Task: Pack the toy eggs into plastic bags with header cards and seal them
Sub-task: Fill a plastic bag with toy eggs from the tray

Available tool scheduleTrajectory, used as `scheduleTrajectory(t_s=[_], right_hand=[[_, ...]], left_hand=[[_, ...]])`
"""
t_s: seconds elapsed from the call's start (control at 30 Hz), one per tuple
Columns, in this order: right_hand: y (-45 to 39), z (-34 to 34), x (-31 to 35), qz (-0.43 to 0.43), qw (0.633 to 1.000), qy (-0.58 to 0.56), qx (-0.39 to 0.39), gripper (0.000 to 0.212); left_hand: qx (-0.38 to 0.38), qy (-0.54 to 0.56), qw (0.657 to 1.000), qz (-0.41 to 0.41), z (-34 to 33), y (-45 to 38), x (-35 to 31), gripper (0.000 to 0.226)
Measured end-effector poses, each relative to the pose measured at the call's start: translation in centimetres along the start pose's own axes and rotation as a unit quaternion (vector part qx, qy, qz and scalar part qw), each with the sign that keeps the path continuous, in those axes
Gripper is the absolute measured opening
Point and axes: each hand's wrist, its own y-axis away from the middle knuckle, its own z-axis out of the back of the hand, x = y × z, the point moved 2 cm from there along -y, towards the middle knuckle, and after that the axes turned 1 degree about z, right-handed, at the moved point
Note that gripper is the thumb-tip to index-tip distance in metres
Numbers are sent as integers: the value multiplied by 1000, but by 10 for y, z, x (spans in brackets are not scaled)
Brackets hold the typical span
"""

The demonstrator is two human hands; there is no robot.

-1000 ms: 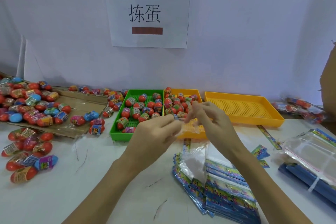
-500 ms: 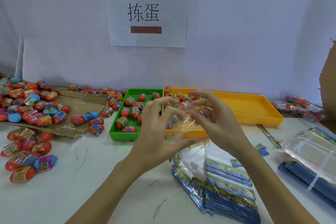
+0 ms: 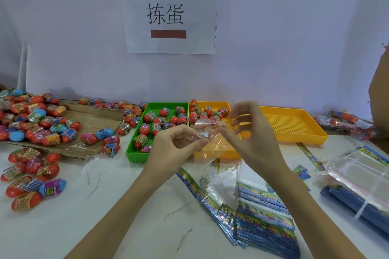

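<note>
— What are your hands doing?

— I'm holding a clear plastic bag [image 3: 207, 132] up at the centre of the frame, in front of the trays. My left hand [image 3: 174, 149] is pinching its edge with curled fingers, and my right hand [image 3: 252, 139] is gripping the other side, thumb and forefinger on the film, the other fingers spread loosely.

— Where are the toy eggs?

— Many are lying in the green tray [image 3: 134, 149] and the yellow tray [image 3: 214, 153] just behind my hands. More are piling on the cardboard sheet [image 3: 90, 115] at the left, and a cluster [image 3: 31, 174] is sitting on the white table [image 3: 73, 227] at lower left.

— And the header cards?

— They're stacked [image 3: 265, 223] at lower right, under my right forearm, beside a pile of clear bags [image 3: 362, 170].
</note>
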Motion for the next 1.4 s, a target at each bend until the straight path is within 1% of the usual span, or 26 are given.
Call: scheduleTrajectory(t_s=[0.07, 0.1, 0.17, 0.2, 0.23, 0.33, 0.43, 0.5, 0.57, 0.7, 0.77, 0.83, 0.9, 0.93, 1.07, 1.13, 1.2, 1.23, 1.3, 1.4], right_hand=[[-1, 2, 0, 47, 998, 34, 4, 14], [-1, 2, 0, 54, 998, 27, 23, 14], [1, -1, 0, 35, 998, -8, 59, 31], [1, -2, 0, 17, 997, -16, 76, 34], [2, -3, 1, 1, 995, -19, 94, 32], [2, -6, 2, -23, 988, -63, 139, 13], [3, -6, 2, -23, 981, -103, 165, 9], [3, -6, 3, -43, 976, -123, 176, 7], [1, -3, 0, -66, 973, -139, 170, 6], [-4, 11, -8, -80, 986, -113, 89, 6], [-6, 16, -10, -81, 988, -104, 83, 7], [-5, 17, -10, -84, 983, -125, 107, 15], [-3, 14, -10, -97, 972, -170, 129, 27], [-3, 12, -11, -104, 966, -189, 140, 30], [-2, 8, -12, -131, 940, -246, 195, 25], [0, 8, -12, -154, 917, -285, 233, 27], [1, 9, -11, -172, 895, -305, 275, 29], [1, 9, -11, -173, 893, -297, 290, 30], [2, 9, -11, -159, 910, -242, 296, 32], [4, 2, -6, -132, 933, -184, 281, 20]], left_hand=[[-20, -40, 999, -21, 0, 0, 1, 20], [-25, -59, 997, -34, 0, 0, 1, 19], [-26, -88, 994, -61, 0, 1, 3, 19], [-26, -103, 991, -78, 1, 1, 4, 19], [-28, -124, 987, -98, 1, 2, 5, 19], [-29, -191, 970, -146, -2, 3, 4, 27], [-22, -243, 954, -172, -4, 5, 4, 34], [-14, -244, 954, -171, -4, 5, 5, 35], [6, -213, 967, -143, -4, 4, 5, 38], [44, -170, 983, -47, -2, -2, 9, 38], [40, -167, 985, -26, 2, -4, 11, 35], [27, -176, 984, -25, 3, -5, 10, 31], [25, -188, 981, -35, 2, -4, 9, 29], [26, -193, 980, -41, 2, -4, 8, 29], [32, -188, 980, -61, 3, -2, 6, 29], [43, -185, 980, -60, 3, -3, 6, 31], [56, -192, 978, -58, 4, -3, 6, 39], [65, -195, 977, -59, 4, -3, 7, 43], [84, -216, 970, -76, 3, -2, 9, 50], [82, -250, 958, -116, 0, 0, 8, 61]])
